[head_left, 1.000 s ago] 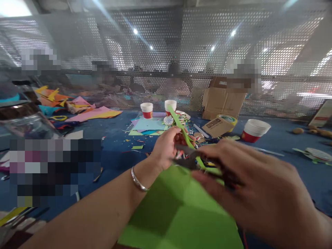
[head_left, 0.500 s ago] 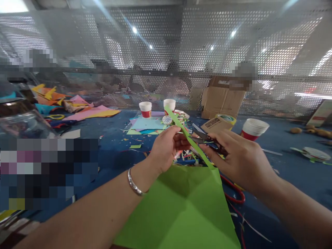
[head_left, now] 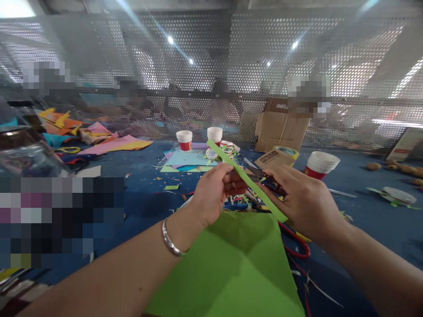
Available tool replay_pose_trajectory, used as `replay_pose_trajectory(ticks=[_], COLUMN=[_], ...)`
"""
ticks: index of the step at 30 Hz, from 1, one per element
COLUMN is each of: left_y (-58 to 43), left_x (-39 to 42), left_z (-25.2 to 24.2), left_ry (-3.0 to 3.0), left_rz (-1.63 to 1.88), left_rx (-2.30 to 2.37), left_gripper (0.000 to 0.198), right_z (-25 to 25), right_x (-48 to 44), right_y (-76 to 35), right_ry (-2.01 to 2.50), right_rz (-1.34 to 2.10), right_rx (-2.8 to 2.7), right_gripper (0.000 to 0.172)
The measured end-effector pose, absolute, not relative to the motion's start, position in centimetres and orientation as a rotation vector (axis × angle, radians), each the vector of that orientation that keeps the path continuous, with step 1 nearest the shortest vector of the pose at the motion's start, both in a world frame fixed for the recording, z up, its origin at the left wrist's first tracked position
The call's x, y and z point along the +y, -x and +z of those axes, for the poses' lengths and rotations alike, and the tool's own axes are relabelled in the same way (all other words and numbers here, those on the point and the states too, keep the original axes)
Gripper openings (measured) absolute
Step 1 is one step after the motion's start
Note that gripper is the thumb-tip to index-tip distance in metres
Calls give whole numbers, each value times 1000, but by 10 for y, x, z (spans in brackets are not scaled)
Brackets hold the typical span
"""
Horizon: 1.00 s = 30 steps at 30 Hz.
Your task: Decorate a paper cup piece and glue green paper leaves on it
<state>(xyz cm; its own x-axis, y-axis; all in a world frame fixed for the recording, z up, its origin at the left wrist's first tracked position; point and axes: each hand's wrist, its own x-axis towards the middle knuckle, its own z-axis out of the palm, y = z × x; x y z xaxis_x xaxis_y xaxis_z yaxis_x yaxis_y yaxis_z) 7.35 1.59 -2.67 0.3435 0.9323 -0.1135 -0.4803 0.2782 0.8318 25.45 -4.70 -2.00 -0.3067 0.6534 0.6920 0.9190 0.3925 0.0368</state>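
2 bare hands operate above a blue surface. Left hand: grip closed on a narrow green strip, held between thumb and fingers; a silver bracelet encircles the wrist. Right hand: grip wrapped around the handles of dark scissors, blades directed left toward the left hand and partly covered by the strip. The strip runs diagonally, its upper end in line with the middle cup stack and its lower end beside the right thumb, over the corner of a large green sheet; contact between that end and the sheet cannot be determined. The sheet occupies the foreground, below both hands. A red loop lies just right of the sheet. Paper scraps are scattered beyond its far edge. 3 stacks of red-and-white cups are positioned as follows: left stack, middle stack and right stack, the last located beyond the right hand. Light blue paper lies in front of the left stack. A cardboard box stands at the rear, against a perforated panel.
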Motion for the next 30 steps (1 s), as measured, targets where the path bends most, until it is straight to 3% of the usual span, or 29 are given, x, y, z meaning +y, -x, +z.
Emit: replay_pose_trajectory(ticks=[10,15,30], left_y=[-77,-78,-78], left_x=[8,7,5], left_z=[-25,-30,-32], left_ry=[-707,-735,-937], left_rz=[1051,1027,1010], left_rx=[710,647,637], left_gripper=[19,20,14], right_z=[-19,-21,-24], right_x=[-48,-47,-44], right_y=[-260,-259,-256], right_ry=[1201,1237,1190], right_rz=[-451,-397,-553], right_rx=[-2122,-2067,-2042], right_gripper=[28,17,26])
